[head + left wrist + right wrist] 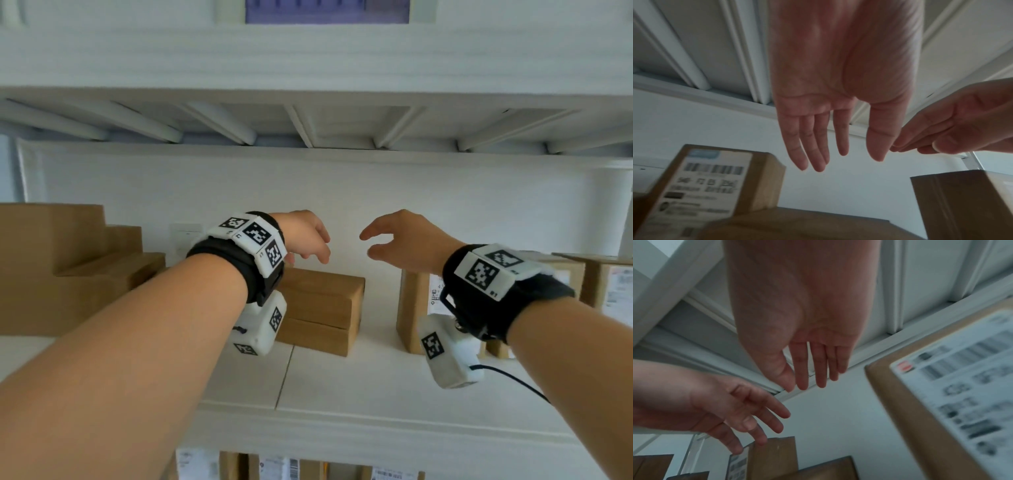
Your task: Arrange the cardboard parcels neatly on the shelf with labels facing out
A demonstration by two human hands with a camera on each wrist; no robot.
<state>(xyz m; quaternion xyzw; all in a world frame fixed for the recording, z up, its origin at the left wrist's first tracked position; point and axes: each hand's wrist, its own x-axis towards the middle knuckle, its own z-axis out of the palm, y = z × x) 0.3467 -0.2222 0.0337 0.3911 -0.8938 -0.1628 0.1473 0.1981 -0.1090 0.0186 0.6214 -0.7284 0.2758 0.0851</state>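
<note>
Both my hands hover inside the white shelf bay, empty and with fingers relaxed. My left hand (313, 248) hangs just above the far end of a stack of two flat brown parcels (322, 305), whose plain sides face me. My right hand (371, 245) is above the gap beside an upright parcel (412, 308) with a white label on its front. In the left wrist view, the left hand (838, 155) shows straight fingers above a labelled parcel (709, 186). The right hand (807, 382) is just as open next to a labelled parcel (951, 394).
A stepped pile of plain brown parcels (68, 267) fills the shelf's left end. More labelled parcels (613, 291) stand at the far right. The shelf board (342, 383) has a front lip, and ribs of the upper shelf (308, 126) run overhead. Labelled parcels (274, 466) sit on the shelf below.
</note>
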